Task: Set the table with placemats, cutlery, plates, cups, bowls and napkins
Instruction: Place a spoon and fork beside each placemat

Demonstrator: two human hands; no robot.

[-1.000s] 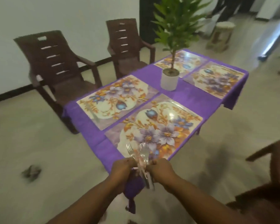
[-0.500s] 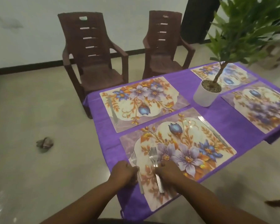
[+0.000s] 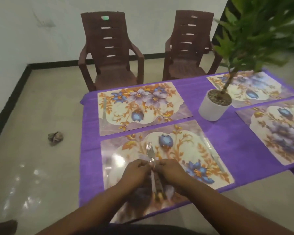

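Hands meet over the near floral placemat [image 3: 185, 150] on the purple tablecloth [image 3: 227, 138]. The left hand [image 3: 136, 170] and right hand [image 3: 170, 170] both curl their fingers round a bundle of silver forks [image 3: 150, 152], tines pointing far, handles running down between the wrists. A silver knife [image 3: 104, 109] lies along the left edge of the far floral placemat [image 3: 143, 107]. A white potted plant [image 3: 212, 107] stands right of it, and two brown plastic chairs [image 3: 109, 53] sit beyond the table.
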